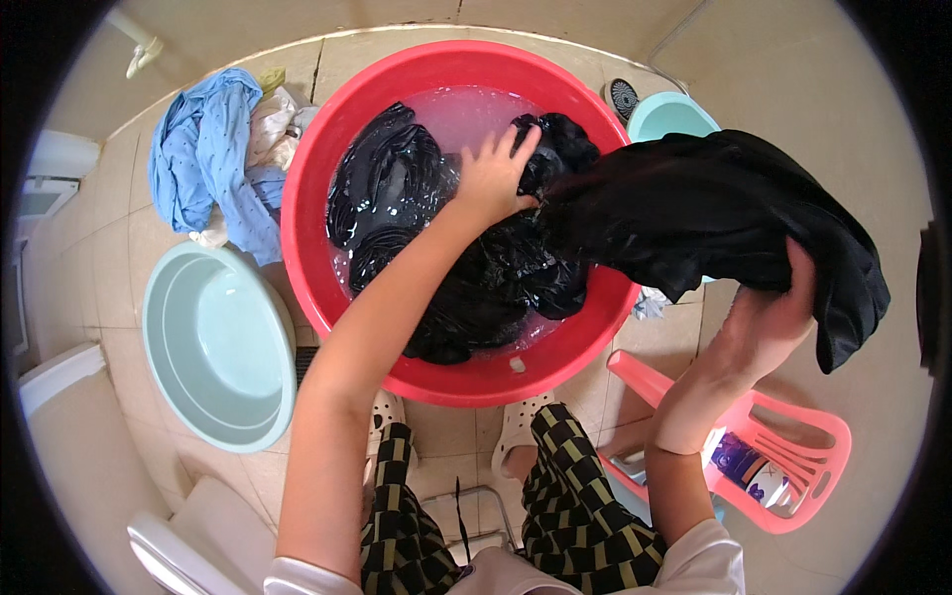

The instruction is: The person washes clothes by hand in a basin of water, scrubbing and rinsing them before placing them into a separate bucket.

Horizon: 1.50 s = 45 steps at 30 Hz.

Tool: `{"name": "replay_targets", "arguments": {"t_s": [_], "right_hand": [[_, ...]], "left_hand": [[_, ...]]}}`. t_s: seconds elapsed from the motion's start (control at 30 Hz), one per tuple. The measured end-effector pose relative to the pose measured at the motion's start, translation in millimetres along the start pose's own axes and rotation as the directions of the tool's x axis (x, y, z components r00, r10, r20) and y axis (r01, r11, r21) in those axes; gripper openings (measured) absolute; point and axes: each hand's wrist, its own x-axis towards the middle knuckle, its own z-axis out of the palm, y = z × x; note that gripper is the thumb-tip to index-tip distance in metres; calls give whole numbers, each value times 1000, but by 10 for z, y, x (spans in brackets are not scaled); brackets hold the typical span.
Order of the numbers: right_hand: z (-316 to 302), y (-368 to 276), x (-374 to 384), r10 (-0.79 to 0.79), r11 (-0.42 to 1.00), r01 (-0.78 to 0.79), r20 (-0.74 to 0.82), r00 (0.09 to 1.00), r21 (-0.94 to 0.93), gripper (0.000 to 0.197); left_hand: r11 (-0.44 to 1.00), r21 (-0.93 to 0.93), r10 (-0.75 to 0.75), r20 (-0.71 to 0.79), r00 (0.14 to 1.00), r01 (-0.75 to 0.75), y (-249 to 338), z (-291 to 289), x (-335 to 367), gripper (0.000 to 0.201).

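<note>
A big red basin (304, 260) of cloudy, sudsy water (461, 111) stands in front of me, with wet black clothes (392, 178) heaped in it. Over the basin's middle, my left hand (493, 180) has its fingers spread at the dark cloth; whether it touches is hard to tell. To the right, my right hand (769, 322) grips a black garment (694, 203), lifted past the rim. Its far end hangs down to the wet pile, and its folds hide part of my right fingers.
Blue clothing (203, 149) and white cloth (273, 129) lie at the far left. Below them sits a light-green basin (220, 342). Another small green basin (669, 114) is partly behind the garment. A pink plastic chair (828, 436) holding a purple-and-white package (749, 471) stands near right.
</note>
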Motion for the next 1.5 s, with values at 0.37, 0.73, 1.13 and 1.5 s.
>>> {"name": "replay_targets", "arguments": {"t_s": [0.37,0.73,1.13,1.5], "right_hand": [[516,-84,78,-285,926,330,237,929,-183,22],[1646,1277,-256,-51,999,47,527,848,20,42],[1479,2621,-791,72,811,409,764,641,-419,63],[1178,3437,-689,605,766,189,788,114,-615,53]], "left_hand": [[942,-278,51,670,741,186,120,332,-741,52],[895,-320,146,869,472,311,400,6,-1091,61],[889,-368,-2,590,808,271,214,-438,-528,33],[936,-252,-137,378,916,244,-384,761,23,45]]}}
